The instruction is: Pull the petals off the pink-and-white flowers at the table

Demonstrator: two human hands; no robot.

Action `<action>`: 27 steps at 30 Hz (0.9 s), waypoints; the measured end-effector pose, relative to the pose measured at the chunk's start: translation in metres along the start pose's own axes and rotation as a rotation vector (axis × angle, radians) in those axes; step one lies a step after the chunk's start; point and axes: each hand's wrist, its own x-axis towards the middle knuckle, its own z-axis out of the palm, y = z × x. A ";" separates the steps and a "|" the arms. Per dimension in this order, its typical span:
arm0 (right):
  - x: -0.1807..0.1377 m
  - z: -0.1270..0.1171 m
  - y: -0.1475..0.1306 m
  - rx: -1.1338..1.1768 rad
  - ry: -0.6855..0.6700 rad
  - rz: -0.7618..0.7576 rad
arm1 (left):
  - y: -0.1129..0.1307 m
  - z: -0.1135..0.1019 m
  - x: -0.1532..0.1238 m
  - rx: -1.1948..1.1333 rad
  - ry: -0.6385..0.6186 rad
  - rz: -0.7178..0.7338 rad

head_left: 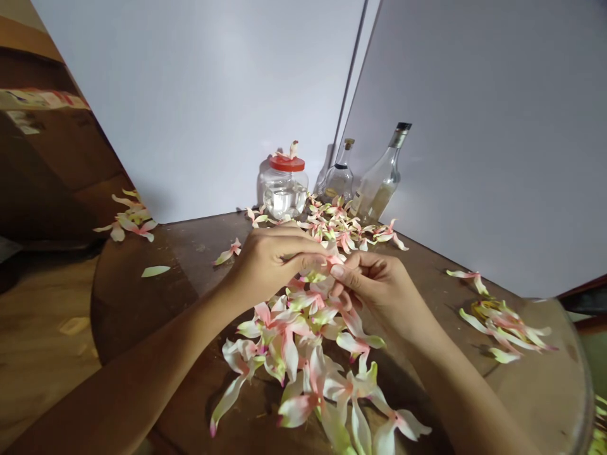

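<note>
Both hands meet over the middle of the table, pinching one pink-and-white flower (pixel 334 259) between them. My left hand (pixel 279 256) is closed, its thumb and fingers on the flower's left side. My right hand (pixel 374 281) grips the right side with thumb and forefinger, the other fingers curled. Much of the held flower is hidden by the fingers. Below and in front of the hands spreads a garland-like heap of pink-and-white flowers (pixel 289 341) with greenish tips. Behind the hands lies a second heap of such flowers (pixel 341 227).
A red-lidded jar (pixel 286 189) of clear liquid stands at the back with a flower on its lid. Two glass bottles (pixel 337 180) (pixel 379 183) stand beside it against the wall. More flowers (pixel 512 325) lie at the right, and others (pixel 130 218) at the table's (pixel 118 297) left edge.
</note>
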 end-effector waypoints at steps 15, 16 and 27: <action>0.001 -0.009 -0.006 -0.030 0.239 -0.110 | -0.024 -0.025 0.002 -0.093 0.226 -0.373; 0.001 -0.009 -0.006 -0.025 0.219 -0.095 | -0.020 -0.027 0.004 -0.065 0.088 -0.318; -0.002 0.004 -0.008 0.028 -0.057 -0.004 | -0.005 0.001 0.000 0.081 -0.061 0.043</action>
